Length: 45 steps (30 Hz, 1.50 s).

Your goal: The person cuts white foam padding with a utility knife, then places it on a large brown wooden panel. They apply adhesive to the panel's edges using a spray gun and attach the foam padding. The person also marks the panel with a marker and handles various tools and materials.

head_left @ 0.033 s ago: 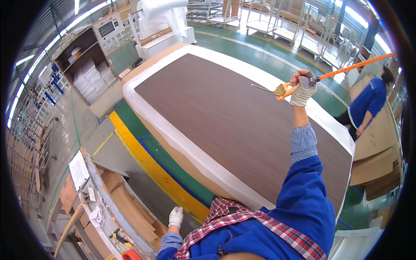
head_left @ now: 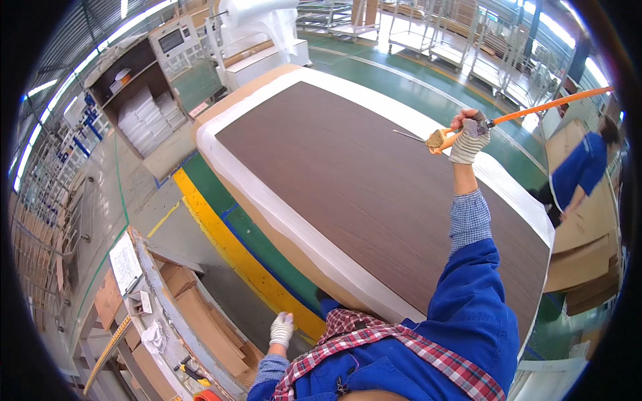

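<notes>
My right hand point(head_left: 471, 139), in a striped work glove with bare fingertips, is closed around an air blow gun point(head_left: 441, 140). The gun is orange-yellow, has a thin metal nozzle and trails an orange hose point(head_left: 552, 105) off to the right. It is held above a large dark brown wood-grain panel point(head_left: 361, 180), its nozzle pointing left. White foam sheet point(head_left: 294, 230) shows around the panel's edges, over brown cardboard. Low at my left side hangs my left hand point(head_left: 282, 329), gloved, its fingers loosely bent and nothing seen in them.
Left of me, a workbench point(head_left: 170, 304) carries a clipboard point(head_left: 125, 264), a white rag point(head_left: 154, 337) and a hand tool point(head_left: 190, 371). Cardboard lies on its shelf. A cabinet point(head_left: 137, 107) stands far left, a foam roll point(head_left: 257, 10) beyond the panel. At right, a person point(head_left: 578, 170) bends near cardboard sheets point(head_left: 582, 260).
</notes>
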{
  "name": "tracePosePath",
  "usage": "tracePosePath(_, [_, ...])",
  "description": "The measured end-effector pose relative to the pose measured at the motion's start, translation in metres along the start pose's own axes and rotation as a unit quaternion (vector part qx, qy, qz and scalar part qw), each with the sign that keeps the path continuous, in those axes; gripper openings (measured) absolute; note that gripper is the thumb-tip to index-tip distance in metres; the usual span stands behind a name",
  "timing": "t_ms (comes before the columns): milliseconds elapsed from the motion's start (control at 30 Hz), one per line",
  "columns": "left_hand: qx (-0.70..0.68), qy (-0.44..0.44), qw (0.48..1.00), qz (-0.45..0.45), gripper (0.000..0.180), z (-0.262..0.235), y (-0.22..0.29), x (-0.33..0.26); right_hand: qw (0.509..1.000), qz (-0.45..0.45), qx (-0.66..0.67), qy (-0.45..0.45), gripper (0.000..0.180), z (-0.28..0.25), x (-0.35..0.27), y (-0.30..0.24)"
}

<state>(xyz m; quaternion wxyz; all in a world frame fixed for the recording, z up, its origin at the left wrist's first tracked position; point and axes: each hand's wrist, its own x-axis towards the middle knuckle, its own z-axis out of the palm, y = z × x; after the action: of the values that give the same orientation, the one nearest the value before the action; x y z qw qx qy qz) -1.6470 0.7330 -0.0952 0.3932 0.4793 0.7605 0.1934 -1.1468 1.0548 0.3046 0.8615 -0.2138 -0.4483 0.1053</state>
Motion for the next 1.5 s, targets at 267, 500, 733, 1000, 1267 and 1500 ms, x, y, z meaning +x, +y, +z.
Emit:
tracePosePath(267, [0.005,-0.250,0.961,-0.114,0.047,-0.049,0.093,0.107,0.997,0.030,0.016,0.063,0.004,0.116,-0.062,0.209])
tracePosePath(500, [0.054,0.009,0.998,-0.011,0.036,-0.183,0.111,0.247,0.972,0.170,0.152,-0.049,0.004,0.268,-0.110,0.299])
tracePosePath(733, [0.102,0.064,0.945,0.303,0.040,-0.183,0.222,0.360,0.848,0.360,0.301,-0.246,0.010,0.347,-0.141,0.283])
tracePosePath(1000, [0.191,-0.062,0.758,0.621,0.051,-0.162,0.315,0.494,0.885,0.346,0.221,-0.221,0.015,0.366,-0.159,0.253])
tracePosePath(1267, [0.209,-0.053,0.748,0.628,0.052,-0.277,0.318,0.657,0.941,0.257,0.157,-0.155,0.014,0.436,-0.154,0.267])
tracePosePath(1500, [0.376,0.034,0.849,0.370,0.075,-0.314,0.317,0.780,0.997,0.081,0.019,-0.009,0.007,0.426,-0.172,0.288])
